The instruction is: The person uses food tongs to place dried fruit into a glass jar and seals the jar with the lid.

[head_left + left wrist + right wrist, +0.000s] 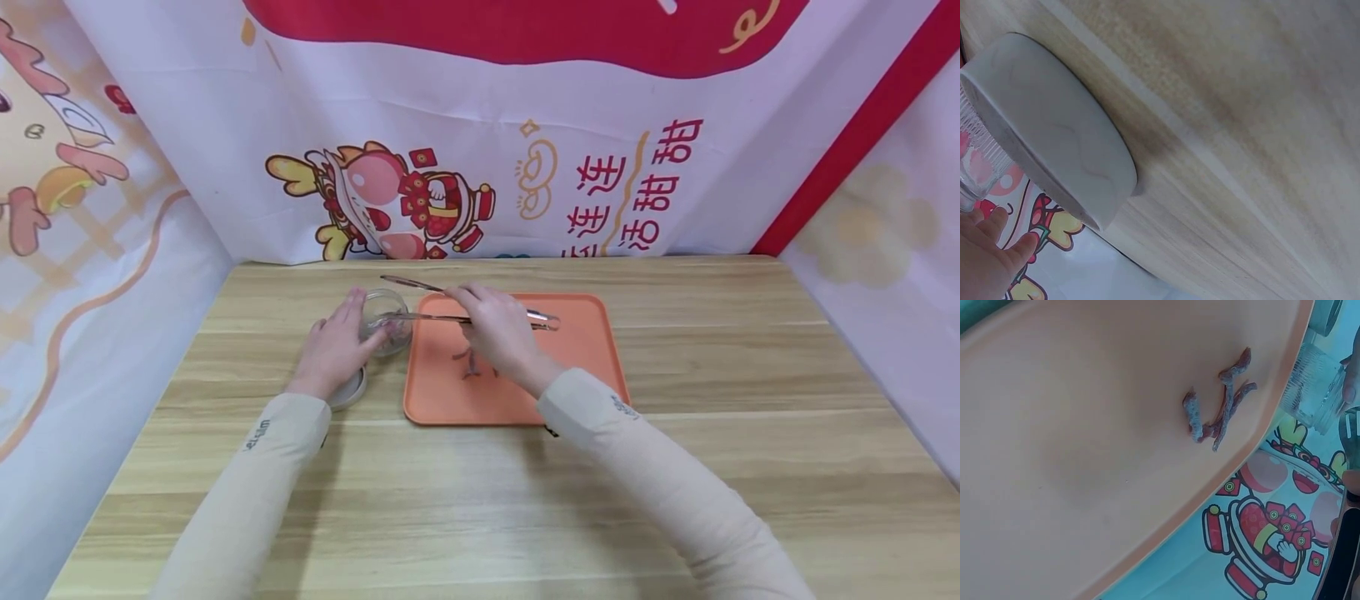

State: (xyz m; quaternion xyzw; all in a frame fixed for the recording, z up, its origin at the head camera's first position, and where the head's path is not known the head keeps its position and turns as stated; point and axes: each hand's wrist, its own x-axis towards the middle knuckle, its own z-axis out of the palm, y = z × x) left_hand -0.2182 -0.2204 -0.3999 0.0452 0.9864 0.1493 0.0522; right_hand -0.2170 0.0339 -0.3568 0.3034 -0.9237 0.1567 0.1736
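Observation:
My left hand [337, 346] grips a clear ribbed glass jar [985, 153], thumb on its near right side and fingers on the far left. My right hand [498, 325] holds metal tongs [542, 322] above an orange tray [585, 367]. Their two arms stand apart, and the nearer tip overlaps the jar's mouth in the head view. A fork-like tip [1350, 434] and black handle [1337, 556] show in the right wrist view. Several thin, whitish-dusted brown strips [1225, 403] lie on the tray; more dark bits show inside the jar.
A round pale lid [1054, 125] lies on the wooden table [465, 508] by my left wrist, just on the near side of the jar. The tray's left rim is close beside the jar. A printed cloth [480, 125] hangs behind the table's far edge.

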